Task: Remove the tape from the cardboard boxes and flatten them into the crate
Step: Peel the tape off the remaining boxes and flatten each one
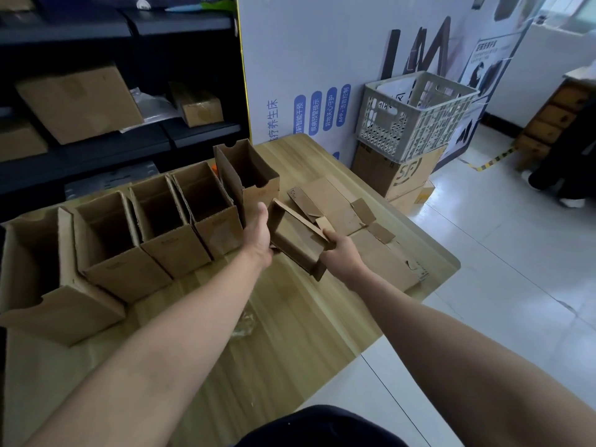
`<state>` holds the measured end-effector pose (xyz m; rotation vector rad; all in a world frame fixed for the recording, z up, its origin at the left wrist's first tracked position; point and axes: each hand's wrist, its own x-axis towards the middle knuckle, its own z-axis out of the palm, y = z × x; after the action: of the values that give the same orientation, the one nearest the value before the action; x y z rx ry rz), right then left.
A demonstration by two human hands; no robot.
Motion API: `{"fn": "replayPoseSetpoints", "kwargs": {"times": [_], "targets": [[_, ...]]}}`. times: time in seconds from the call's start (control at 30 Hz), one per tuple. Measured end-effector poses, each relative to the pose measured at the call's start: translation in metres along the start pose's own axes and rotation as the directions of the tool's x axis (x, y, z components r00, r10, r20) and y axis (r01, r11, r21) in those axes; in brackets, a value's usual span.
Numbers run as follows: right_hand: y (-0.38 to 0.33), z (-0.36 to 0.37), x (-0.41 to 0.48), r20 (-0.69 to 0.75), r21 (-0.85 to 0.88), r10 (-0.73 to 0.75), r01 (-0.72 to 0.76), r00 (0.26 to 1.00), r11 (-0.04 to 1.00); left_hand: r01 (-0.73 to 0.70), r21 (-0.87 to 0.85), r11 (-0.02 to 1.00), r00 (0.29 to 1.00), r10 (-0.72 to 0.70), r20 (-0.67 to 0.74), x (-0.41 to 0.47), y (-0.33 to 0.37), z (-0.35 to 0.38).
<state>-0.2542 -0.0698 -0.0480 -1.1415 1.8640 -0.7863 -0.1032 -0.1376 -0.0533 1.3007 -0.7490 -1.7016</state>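
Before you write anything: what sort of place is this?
Probably a stockroom or packing area: dark shelving holding brown cardboard boxes, a grey perforated plastic crate on stacked cartons, and open-topped boxes lined along a wooden table.

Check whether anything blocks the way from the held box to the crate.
Nothing visible does. The left hand and right hand hold the box; only flat cardboard lies on the table toward the crate, whose top is open.
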Motion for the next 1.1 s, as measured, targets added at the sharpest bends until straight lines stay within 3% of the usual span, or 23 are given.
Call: {"fn": "replayPoseSetpoints", "kwargs": {"times": [0.07,0.27,0.37,0.43,0.5,0.57,0.6,0.67,0.73,0.8,0.87,0.9,0.93,1.0,1.1], "targets": [[0.005,-0.003,-0.003,-0.009,-0.023,-0.029,0.029,1.0,0.999,0.065,-0.04,0.997,0.994,-0.061,0.095,0.002,0.005,0.003],[0.018,-0.018,-0.005,-0.037,0.052,-0.035,0.037,0.999,0.998,0.27,0.0,0.963,0.954,-0.267,0.138,0.016,0.003,-0.002],[0.022,-0.026,-0.005,-0.139,0.112,-0.022,0.037,0.99,0.993,0.353,0.116,0.928,0.925,-0.365,0.109,0.015,0.005,-0.006],[0.025,-0.032,0.001,-0.163,0.279,0.073,-0.025,0.984,0.96,0.36,0.222,0.906,0.92,-0.384,0.076,0.014,0.004,-0.007],[0.024,-0.035,0.005,-0.069,0.563,0.157,-0.091,0.985,0.821,0.362,0.286,0.887,0.925,-0.38,0.007,0.011,0.0,-0.006],[0.021,-0.033,0.011,0.005,0.802,0.208,-0.128,0.978,0.584,0.343,0.251,0.905,0.938,-0.343,-0.044,0.01,-0.006,-0.003],[0.019,-0.031,0.014,0.012,0.865,0.268,-0.145,0.963,0.48,0.333,0.216,0.918,0.943,-0.328,-0.059,0.011,-0.01,-0.001],[0.02,-0.026,0.02,-0.002,0.906,0.424,-0.178,0.905,0.384,0.334,0.17,0.927,0.943,-0.33,-0.052,0.012,-0.021,0.001],[0.024,-0.023,0.022,-0.041,0.88,0.515,-0.214,0.856,0.425,0.38,0.243,0.892,0.915,-0.401,0.04,0.008,-0.03,0.001],[0.031,-0.026,0.024,-0.128,0.747,0.536,-0.274,0.835,0.605,0.377,0.377,0.846,0.909,-0.416,0.023,0.007,-0.036,-0.003],[0.038,-0.035,0.027,-0.19,0.461,0.432,-0.308,0.882,0.832,0.285,0.577,0.765,0.958,-0.248,-0.145,0.014,-0.042,-0.016],[0.041,-0.04,0.028,-0.155,0.318,0.378,-0.316,0.913,0.894,0.222,0.649,0.728,0.975,-0.153,-0.162,0.017,-0.043,-0.02],[0.044,-0.042,0.029,-0.095,0.222,0.353,-0.325,0.931,0.919,0.173,0.686,0.706,0.985,-0.121,-0.124,0.018,-0.044,-0.022],[0.048,-0.041,0.031,0.005,0.173,0.338,-0.334,0.941,0.927,0.167,0.686,0.708,0.975,-0.223,-0.007,0.018,-0.052,-0.02],[0.056,-0.029,0.033,0.043,0.145,0.323,-0.326,0.945,0.934,0.25,0.63,0.736,0.948,-0.317,-0.005,0.011,-0.069,-0.014]]}}
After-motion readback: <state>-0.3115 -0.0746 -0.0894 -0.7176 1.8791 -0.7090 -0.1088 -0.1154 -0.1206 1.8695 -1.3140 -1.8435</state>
